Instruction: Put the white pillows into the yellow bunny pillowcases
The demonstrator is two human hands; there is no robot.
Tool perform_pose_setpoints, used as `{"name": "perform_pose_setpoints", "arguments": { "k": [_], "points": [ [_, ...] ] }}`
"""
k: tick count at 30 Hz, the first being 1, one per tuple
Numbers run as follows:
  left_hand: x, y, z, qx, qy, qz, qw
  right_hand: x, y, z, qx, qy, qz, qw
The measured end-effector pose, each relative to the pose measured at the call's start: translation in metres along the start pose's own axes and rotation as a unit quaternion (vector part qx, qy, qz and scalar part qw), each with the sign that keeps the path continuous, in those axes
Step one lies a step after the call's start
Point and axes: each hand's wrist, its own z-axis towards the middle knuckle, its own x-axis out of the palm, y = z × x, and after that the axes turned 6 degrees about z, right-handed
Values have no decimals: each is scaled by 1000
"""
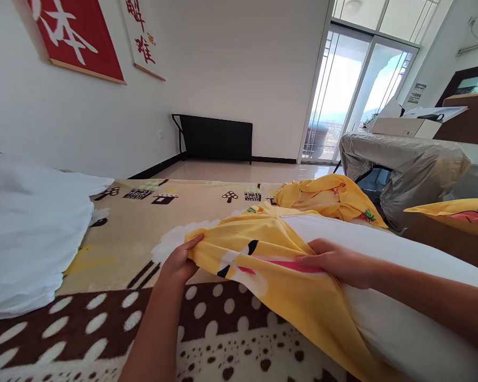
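Currently both hands work a yellow pillowcase (279, 276) over a white pillow (402, 276) on a bed. Left hand (179, 262): fingers curled shut, pinching the open hem of the pillowcase at its left corner, thumb on top of the cloth. Right hand (336, 262): lies palm down on the pillowcase where the cloth meets the pillow, fingers flat and pointing left; whether it grips the cloth underneath cannot be told.

Pillowcase: yellow, with a cartoon print in white, black and pink; it drapes over the near end of the pillow and hangs toward the lower edge of the view. Pillow: runs from centre to lower right, mostly bare white past the right hand.

Bedding: patterned blanket (143, 228) under everything, beige with small house and mushroom motifs, and a brown band with white dots nearest the camera. A white duvet (27, 228) lies bunched on the left. A second yellow cloth (326, 199) sits crumpled just behind the pillow, and a third yellow piece with a carrot print (458, 212) lies at the right edge.

Room: grey covered chair (414, 170) beyond the bed, cardboard box (406, 124) behind it, black folded table (215, 138) against the white wall, glass balcony door (350, 90), red wall hanging (75, 37) upper left.
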Motion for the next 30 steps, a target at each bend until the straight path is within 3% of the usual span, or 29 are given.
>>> {"name": "perform_pose_setpoints", "arguments": {
  "k": [6, 10, 13, 17, 18, 20, 22, 23, 24, 26, 28, 30],
  "points": [
    [8, 5, 1, 41, -23, 2, 999, -30, -2, 12, -80, 25, -20, 996],
    [16, 0, -11, 94, -36, 17, 995, -53, -7, 17, -58, 38, 26, 997],
    [18, -10, -22, 112, 12, 24, 993, -65, -9, 19, -41, 4, 78, 996],
    [10, -28, -40, 225, -53, 26, 973, -79, -8, 22, -43, -28, 127, 991],
    [11, -31, -47, 246, -29, 66, 967, -81, -7, 22, -44, -30, 136, 989],
    [20, -29, -68, 221, 137, 227, 939, -84, -7, 22, -47, -29, 152, 987],
    [41, -15, -93, 125, 338, 397, 844, -85, -7, 22, -51, -21, 163, 985],
    [55, -3, -104, 75, 399, 441, 800, -85, -8, 22, -52, -17, 166, 985],
    [70, 12, -114, 40, 436, 452, 777, -84, -10, 22, -52, -14, 168, 984],
    [97, 42, -126, 17, 418, 442, 794, -84, -13, 22, -50, -9, 171, 984],
    [114, 67, -129, 35, 336, 428, 839, -85, -15, 22, -48, -5, 173, 984],
    [122, 83, -130, 64, 273, 420, 863, -87, -17, 22, -49, 0, 178, 983]
  ]
}}
